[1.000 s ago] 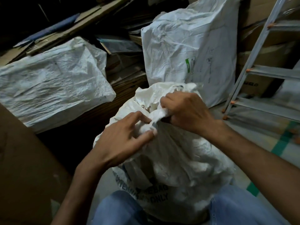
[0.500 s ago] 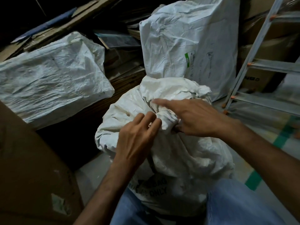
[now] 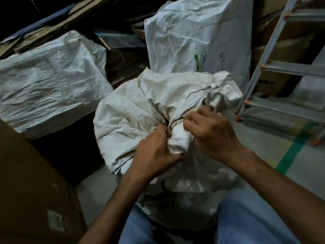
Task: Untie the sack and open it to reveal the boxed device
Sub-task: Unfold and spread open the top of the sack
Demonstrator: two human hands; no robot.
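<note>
A white woven sack [image 3: 133,118] stands between my knees, its mouth twisted into a thick knot [image 3: 179,140]. Black print ending in "ONLY" shows low on its front. My left hand [image 3: 154,152] pinches the knot's left side with curled fingers. My right hand [image 3: 212,134] grips the knot's right side, fingers curled over the fabric. Loose sack cloth fans out above the knot. The boxed device is hidden inside the sack.
Two other white sacks are nearby, one lying at the left [image 3: 51,81] and one upright behind [image 3: 197,37]. A metal stepladder [image 3: 274,67] stands at the right. A brown cardboard box [image 3: 29,191] fills the lower left. Flattened cardboard is piled at the back.
My right hand went from pointing with straight fingers to gripping the knot. My left hand closed in on the knot's left side. The sack's loose top spread out wider.
</note>
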